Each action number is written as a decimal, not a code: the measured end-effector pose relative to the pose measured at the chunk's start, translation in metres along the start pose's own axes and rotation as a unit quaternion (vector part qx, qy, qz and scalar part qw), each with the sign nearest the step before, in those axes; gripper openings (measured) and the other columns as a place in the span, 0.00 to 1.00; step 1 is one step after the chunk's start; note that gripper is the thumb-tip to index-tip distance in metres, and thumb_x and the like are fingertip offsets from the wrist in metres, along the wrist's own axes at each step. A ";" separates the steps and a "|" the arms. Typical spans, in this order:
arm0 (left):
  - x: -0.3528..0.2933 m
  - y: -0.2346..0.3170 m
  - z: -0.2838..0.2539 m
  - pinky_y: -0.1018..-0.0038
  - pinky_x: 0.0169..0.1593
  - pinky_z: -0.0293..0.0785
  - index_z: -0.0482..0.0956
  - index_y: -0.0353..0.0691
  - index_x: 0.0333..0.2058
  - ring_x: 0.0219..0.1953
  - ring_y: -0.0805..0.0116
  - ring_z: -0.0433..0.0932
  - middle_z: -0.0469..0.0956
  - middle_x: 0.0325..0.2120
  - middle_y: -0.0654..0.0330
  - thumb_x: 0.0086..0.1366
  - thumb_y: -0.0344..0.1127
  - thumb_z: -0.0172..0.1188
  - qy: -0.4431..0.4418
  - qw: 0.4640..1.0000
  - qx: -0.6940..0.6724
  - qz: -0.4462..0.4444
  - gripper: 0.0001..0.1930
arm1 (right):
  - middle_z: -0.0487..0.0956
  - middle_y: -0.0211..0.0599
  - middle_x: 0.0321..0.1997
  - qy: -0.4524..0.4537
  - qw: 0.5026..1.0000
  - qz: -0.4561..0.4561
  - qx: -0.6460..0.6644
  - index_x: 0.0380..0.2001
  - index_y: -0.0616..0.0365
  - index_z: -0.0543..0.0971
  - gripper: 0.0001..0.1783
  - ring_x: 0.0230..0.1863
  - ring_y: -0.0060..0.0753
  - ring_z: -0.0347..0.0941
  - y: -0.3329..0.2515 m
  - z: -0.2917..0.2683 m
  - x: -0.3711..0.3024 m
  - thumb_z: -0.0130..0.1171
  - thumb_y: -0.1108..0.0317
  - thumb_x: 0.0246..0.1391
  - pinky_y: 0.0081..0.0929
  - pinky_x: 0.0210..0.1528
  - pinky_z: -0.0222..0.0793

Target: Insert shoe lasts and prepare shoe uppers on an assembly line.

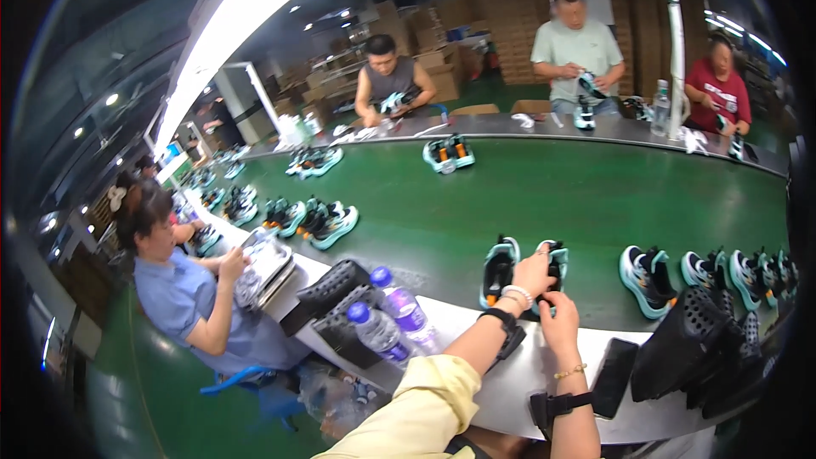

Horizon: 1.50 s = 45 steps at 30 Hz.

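A pair of black and mint-green sneakers stands on the green conveyor belt in front of me. My left hand (533,274) reaches over the right sneaker (558,262) of this pair, fingers closed on its upper part. At the near end of that sneaker, my right hand (559,321) has its fingers curled in against it; the fingertips are partly hidden. The left sneaker (501,270) stands beside it, untouched. Both wrists carry black straps and bracelets.
Two purple-labelled bottles (399,302) and black perforated blocks (338,287) stand to my left. A black phone (614,377) lies by my right forearm, near more black blocks (685,344). More sneakers (648,279) line the belt. A co-worker (187,280) sits at left; others work across the belt.
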State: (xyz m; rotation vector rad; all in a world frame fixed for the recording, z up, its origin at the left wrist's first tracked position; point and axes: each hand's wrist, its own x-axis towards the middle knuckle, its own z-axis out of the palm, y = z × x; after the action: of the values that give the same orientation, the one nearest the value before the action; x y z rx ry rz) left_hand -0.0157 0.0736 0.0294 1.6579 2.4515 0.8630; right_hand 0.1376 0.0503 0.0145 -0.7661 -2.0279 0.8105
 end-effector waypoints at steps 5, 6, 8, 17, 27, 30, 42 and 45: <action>0.005 -0.017 -0.005 0.62 0.49 0.78 0.57 0.29 0.62 0.44 0.45 0.80 0.77 0.46 0.39 0.42 0.40 0.71 -0.050 0.994 -0.082 -0.051 0.49 | 0.80 0.39 0.44 -0.022 1.000 0.018 -0.009 0.39 0.58 0.80 0.10 0.48 0.45 0.73 -0.011 0.000 0.002 0.57 0.68 0.54 0.38 0.52 0.67; 0.010 -0.038 -0.003 0.62 0.44 0.80 0.56 0.30 0.64 0.42 0.47 0.82 0.77 0.47 0.39 0.40 0.38 0.73 -0.059 0.991 -0.105 -0.052 0.52 | 0.80 0.38 0.44 -0.039 0.999 0.013 -0.004 0.40 0.57 0.79 0.11 0.48 0.45 0.73 -0.017 0.003 0.004 0.57 0.67 0.55 0.37 0.52 0.68; 0.018 -0.016 -0.024 0.66 0.38 0.82 0.51 0.28 0.66 0.42 0.49 0.82 0.78 0.44 0.38 0.43 0.36 0.73 -0.219 0.954 -0.196 -0.063 0.54 | 0.80 0.37 0.45 -0.050 0.998 0.048 -0.005 0.41 0.57 0.79 0.11 0.49 0.45 0.73 0.004 -0.008 0.010 0.57 0.67 0.55 0.37 0.53 0.67; 0.013 -0.052 -0.004 0.63 0.35 0.82 0.52 0.31 0.66 0.35 0.48 0.83 0.81 0.36 0.39 0.43 0.28 0.73 -0.122 0.991 -0.058 -0.022 0.52 | 0.77 0.42 0.53 -0.074 0.997 0.027 -0.025 0.48 0.58 0.76 0.17 0.52 0.49 0.72 -0.025 0.005 -0.006 0.58 0.68 0.54 0.38 0.57 0.66; 0.017 -0.054 -0.032 0.60 0.52 0.76 0.73 0.30 0.48 0.48 0.45 0.79 0.79 0.43 0.40 0.45 0.34 0.72 -0.044 0.999 0.000 -0.019 0.31 | 0.81 0.38 0.30 -0.089 0.993 -0.082 -0.014 0.52 0.55 0.74 0.22 0.30 0.44 0.77 -0.155 -0.208 -0.057 0.62 0.61 0.55 0.34 0.33 0.73; 0.039 -0.058 -0.023 0.64 0.54 0.75 0.54 0.37 0.65 0.48 0.48 0.79 0.79 0.46 0.45 0.38 0.25 0.74 -0.058 0.993 -0.099 -0.030 0.53 | 0.77 0.37 0.21 0.060 0.988 -0.045 -0.136 0.44 0.55 0.78 0.16 0.22 0.43 0.74 -0.161 -0.312 -0.068 0.62 0.61 0.54 0.34 0.29 0.70; -0.011 0.191 0.036 0.65 0.45 0.76 0.74 0.39 0.53 0.37 0.58 0.80 0.76 0.51 0.51 0.61 0.39 0.62 -0.125 0.944 -0.148 0.267 0.22 | 0.81 0.42 0.26 0.112 0.763 0.190 -0.607 0.33 0.62 0.77 0.31 0.30 0.44 0.81 -0.004 -0.450 -0.069 0.52 0.39 0.58 0.38 0.33 0.76; -0.013 0.171 0.069 0.60 0.47 0.75 0.75 0.40 0.50 0.43 0.51 0.79 0.76 0.49 0.54 0.62 0.48 0.59 -0.094 0.952 -0.024 0.289 0.22 | 0.82 0.44 0.27 0.055 0.773 0.182 -0.605 0.25 0.62 0.82 0.33 0.34 0.44 0.81 0.010 -0.446 -0.076 0.52 0.38 0.57 0.37 0.36 0.76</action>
State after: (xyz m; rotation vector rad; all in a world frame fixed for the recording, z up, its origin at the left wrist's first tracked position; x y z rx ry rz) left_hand 0.1576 0.1361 0.0492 2.3590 1.8204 0.7493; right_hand 0.5516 0.1210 0.1826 -1.8803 -2.1632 -0.5298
